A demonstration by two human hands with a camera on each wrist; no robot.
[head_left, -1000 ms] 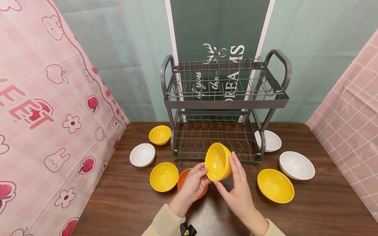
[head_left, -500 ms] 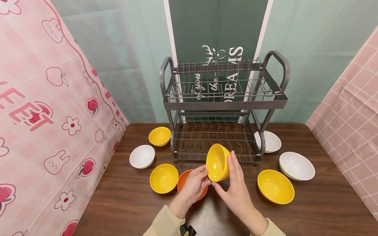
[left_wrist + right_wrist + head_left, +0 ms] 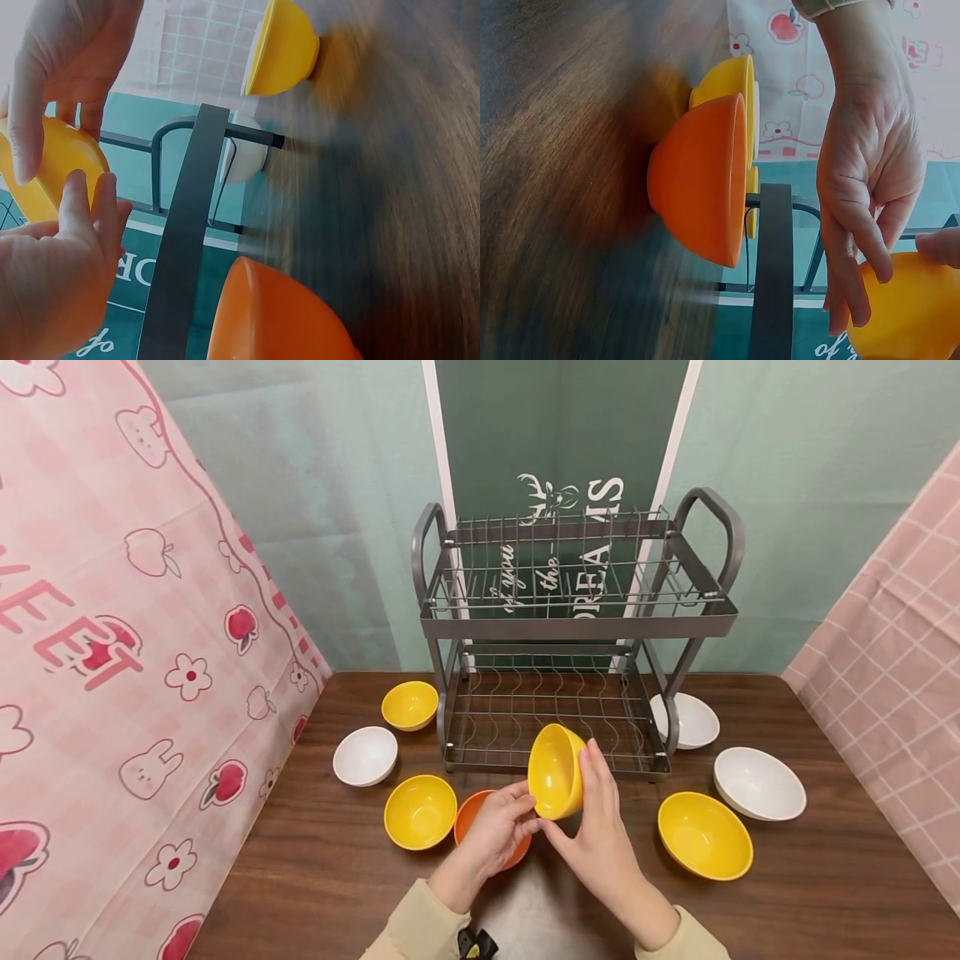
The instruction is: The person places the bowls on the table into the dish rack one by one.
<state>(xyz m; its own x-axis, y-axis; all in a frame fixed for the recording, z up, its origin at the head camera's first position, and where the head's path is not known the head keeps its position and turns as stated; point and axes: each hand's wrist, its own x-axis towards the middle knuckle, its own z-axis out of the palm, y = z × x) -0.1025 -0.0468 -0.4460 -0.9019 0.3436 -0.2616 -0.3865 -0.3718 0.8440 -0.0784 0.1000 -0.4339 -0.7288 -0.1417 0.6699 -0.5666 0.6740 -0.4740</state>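
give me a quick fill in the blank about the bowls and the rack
The left hand and right hand hold a tilted bowl coloured ____.
In the head view, the left hand partly hides another bowl, coloured ____.
The rack has ____ tiers.
White bowls in view number ____.
Missing words: yellow; orange; two; three.

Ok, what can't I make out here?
Orange bowl: head view, partly hidden by the left hand.
Rear right white bowl: head view, partly behind the rack.
Black object: head view, cut by the bottom edge.
Held yellow bowl: right wrist view, cut by the right edge.
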